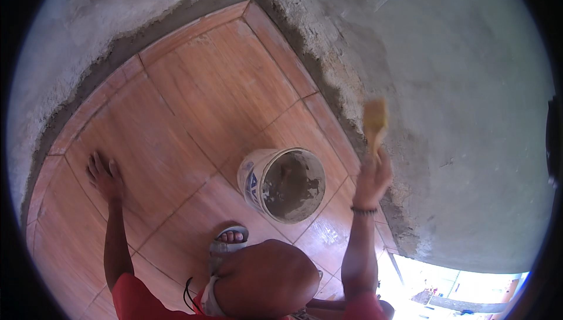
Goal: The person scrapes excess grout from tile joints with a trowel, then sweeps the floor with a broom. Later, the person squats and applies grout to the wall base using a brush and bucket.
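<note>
My right hand (373,180), with a dark beaded bracelet at the wrist, is closed around the handle of a paintbrush (375,118). The wide yellowish bristles point up, close to the rough grey wall on the right; the brush is slightly blurred, and I cannot tell whether it touches the wall. On the left, my left hand (107,178) is open with fingers spread, over or on the wood-look floor tiles (176,138). Between my hands stands a white bucket (251,178), its inside coated with wet grey cement mix (290,188).
Tile skirting (199,30) runs along both walls, with a dark mortar strip (319,77) above it. Smooth grey plaster (469,121) covers the right wall. My knee (267,279) and sandalled foot (230,238) are just below the bucket. A bright opening (463,288) lies at lower right.
</note>
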{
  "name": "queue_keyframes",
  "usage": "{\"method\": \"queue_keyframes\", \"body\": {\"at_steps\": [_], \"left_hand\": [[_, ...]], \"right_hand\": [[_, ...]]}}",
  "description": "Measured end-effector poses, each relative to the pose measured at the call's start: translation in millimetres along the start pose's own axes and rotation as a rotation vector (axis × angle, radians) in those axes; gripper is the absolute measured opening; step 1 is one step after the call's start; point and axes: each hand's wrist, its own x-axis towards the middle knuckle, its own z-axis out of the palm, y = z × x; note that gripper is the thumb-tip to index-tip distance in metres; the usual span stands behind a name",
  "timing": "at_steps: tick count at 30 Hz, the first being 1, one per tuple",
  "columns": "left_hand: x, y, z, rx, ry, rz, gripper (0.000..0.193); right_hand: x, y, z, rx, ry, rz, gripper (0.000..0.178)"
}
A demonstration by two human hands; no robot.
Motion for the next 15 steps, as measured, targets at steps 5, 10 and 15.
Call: {"method": "queue_keyframes", "body": {"at_steps": [5, 10, 15], "left_hand": [[-2, 9, 8, 0.001, -0.049, 0.021, 0.058], [-1, -6, 12, -0.013, -0.057, -0.002, 0.058], [-1, -4, 14, -0.029, -0.064, -0.002, 0.06]], "right_hand": [[92, -37, 110, -0.042, -0.094, -0.132, 0.029], [56, 53, 57, -0.165, -0.066, 0.13, 0.029], [-42, 147, -41, -0.044, 0.233, 0.502, 0.025]]}}
